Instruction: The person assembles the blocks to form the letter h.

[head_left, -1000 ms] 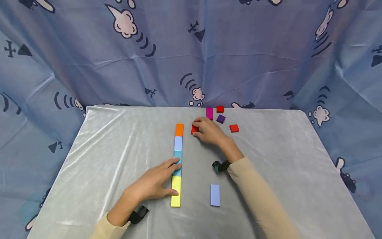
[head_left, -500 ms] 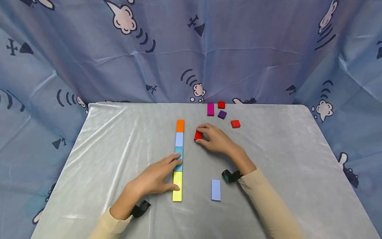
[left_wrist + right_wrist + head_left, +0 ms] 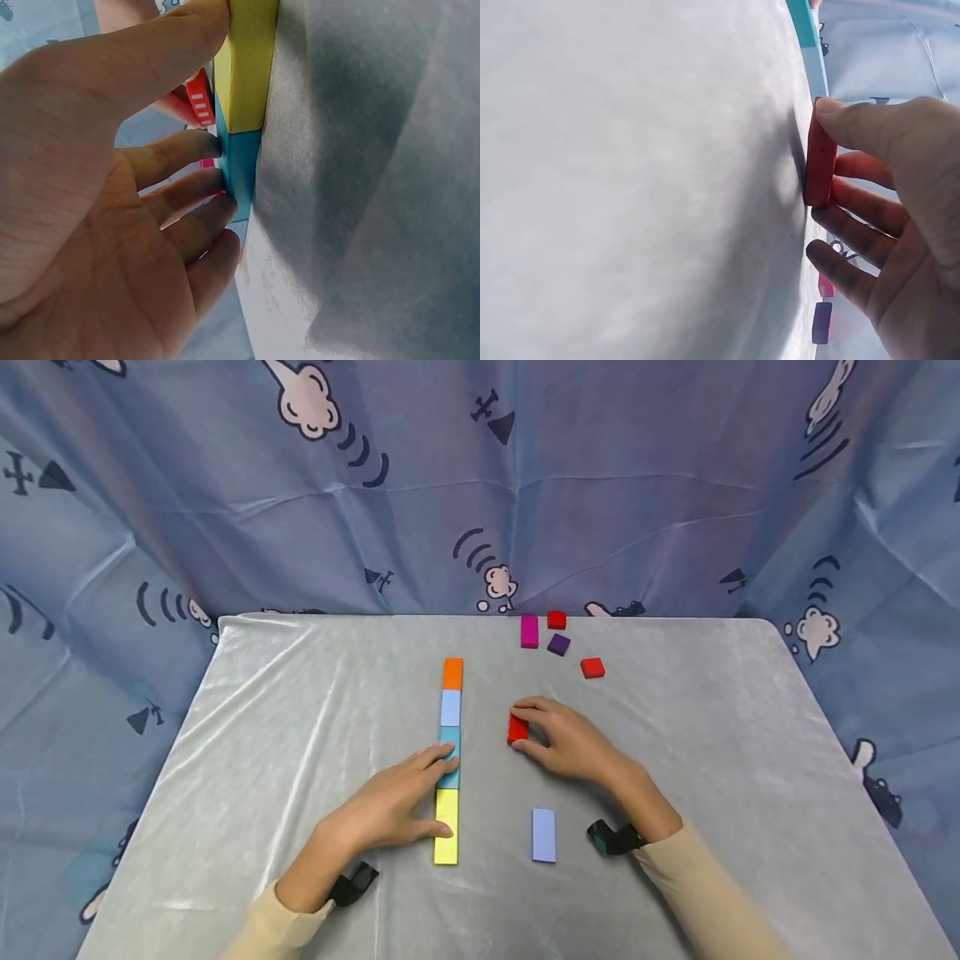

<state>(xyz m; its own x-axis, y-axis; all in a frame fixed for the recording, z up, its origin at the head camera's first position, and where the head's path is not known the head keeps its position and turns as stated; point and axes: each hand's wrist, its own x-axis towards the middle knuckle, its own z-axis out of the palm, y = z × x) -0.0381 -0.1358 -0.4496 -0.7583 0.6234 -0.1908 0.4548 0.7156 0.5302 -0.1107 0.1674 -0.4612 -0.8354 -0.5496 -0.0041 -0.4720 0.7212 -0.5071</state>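
A straight row of flat blocks runs away from me: a yellow block (image 3: 446, 847), a teal block (image 3: 450, 735), a light blue block (image 3: 450, 708) and an orange block (image 3: 453, 674). My left hand (image 3: 382, 806) rests on the row's near half, thumb on the yellow block and fingertips on the teal one, as the left wrist view also shows. To the right of the row, my right hand (image 3: 577, 743) pinches a red block (image 3: 822, 161) between thumb and fingers. The right wrist view shows this block close to the cloth; whether it touches is unclear.
A periwinkle block (image 3: 543, 836) lies alone near me, right of the row. At the far edge are a magenta block (image 3: 529, 632), a dark purple block (image 3: 558, 645) and two red blocks, the nearer red one (image 3: 592, 668) farther right. A grey cloth (image 3: 285, 735) covers the table.
My right hand has moved toward me and to the right with the red block, away from the row's far end. The left hand keeps its place on the row.
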